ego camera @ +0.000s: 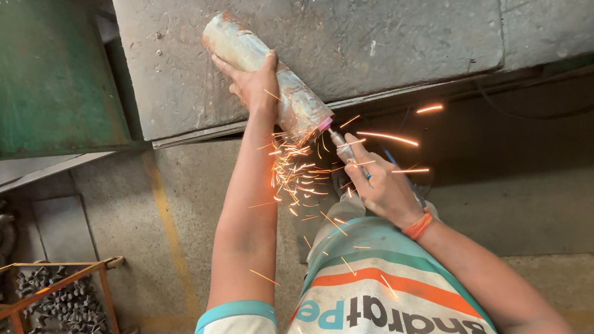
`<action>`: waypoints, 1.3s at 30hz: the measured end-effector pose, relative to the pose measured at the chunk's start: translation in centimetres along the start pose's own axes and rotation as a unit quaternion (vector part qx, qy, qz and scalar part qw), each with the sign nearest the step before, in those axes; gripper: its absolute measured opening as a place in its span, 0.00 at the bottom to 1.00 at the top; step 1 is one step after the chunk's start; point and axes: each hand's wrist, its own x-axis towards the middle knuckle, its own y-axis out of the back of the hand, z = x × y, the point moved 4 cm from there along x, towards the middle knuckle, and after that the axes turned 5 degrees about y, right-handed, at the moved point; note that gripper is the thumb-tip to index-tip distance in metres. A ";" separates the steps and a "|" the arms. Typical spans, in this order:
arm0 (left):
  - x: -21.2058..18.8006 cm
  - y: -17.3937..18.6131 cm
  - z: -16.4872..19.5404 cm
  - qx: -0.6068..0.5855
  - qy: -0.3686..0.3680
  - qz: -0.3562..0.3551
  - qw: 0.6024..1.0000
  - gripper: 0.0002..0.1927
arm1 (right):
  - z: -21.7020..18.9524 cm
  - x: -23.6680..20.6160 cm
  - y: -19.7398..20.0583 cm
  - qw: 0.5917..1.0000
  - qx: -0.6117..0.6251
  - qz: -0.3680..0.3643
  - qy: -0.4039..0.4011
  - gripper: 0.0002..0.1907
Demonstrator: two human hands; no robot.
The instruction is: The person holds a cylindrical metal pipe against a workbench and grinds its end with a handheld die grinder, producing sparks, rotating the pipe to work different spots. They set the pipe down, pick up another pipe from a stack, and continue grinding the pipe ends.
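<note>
On the grey steel worktop (375,25), the left hand (253,82) gripped a rusty metal pipe (267,74) jutting past the edge. The right hand (384,187) clasped a small die grinder (348,152) at the pipe's mouth; flying sparks (296,171) suggested grinding was midway, the extent finished unclear.

No packages, labels, signs or screens anywhere in view (only lettering is print on person's shirt, white with teal and orange bands, bottom of frame).
</note>
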 end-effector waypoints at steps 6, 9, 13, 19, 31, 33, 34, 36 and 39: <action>0.2 0.0 0.3 0.029 0.005 0.003 1.000 0.69 | -0.7 -0.3 -1.2 0.997 -0.003 -0.045 -0.055 0.29; 0.3 0.4 0.3 0.035 -0.006 0.007 0.999 0.69 | -0.8 0.0 -0.6 1.000 -0.002 -0.001 0.002 0.27; 0.3 0.8 0.3 0.030 0.009 -0.003 0.999 0.68 | 0.0 0.7 -0.4 0.996 0.078 0.038 -0.039 0.26; -0.9 0.4 0.9 0.038 0.011 -0.002 0.999 0.68 | -0.7 0.2 0.4 0.998 0.047 0.027 0.009 0.26; -1.1 0.0 1.3 0.044 0.005 0.000 0.999 0.69 | -1.5 -0.2 -0.8 0.996 -0.069 -0.064 -0.014 0.30; -1.2 0.1 1.4 0.045 -0.007 0.003 0.999 0.69 | -1.6 -0.2 -1.1 0.993 -0.069 -0.086 -0.032 0.30; -1.2 0.2 1.4 0.046 -0.005 0.002 0.999 0.69 | -1.5 -0.3 -1.2 0.992 -0.069 -0.098 -0.041 0.30; -1.1 0.2 1.4 0.046 0.002 0.000 0.999 0.68 | -1.3 -0.2 -0.9 0.997 -0.019 -0.065 -0.046 0.29; -1.0 0.1 1.2 0.043 0.014 0.002 0.999 0.68 | -0.9 0.0 0.2 1.000 0.025 -0.006 0.010 0.27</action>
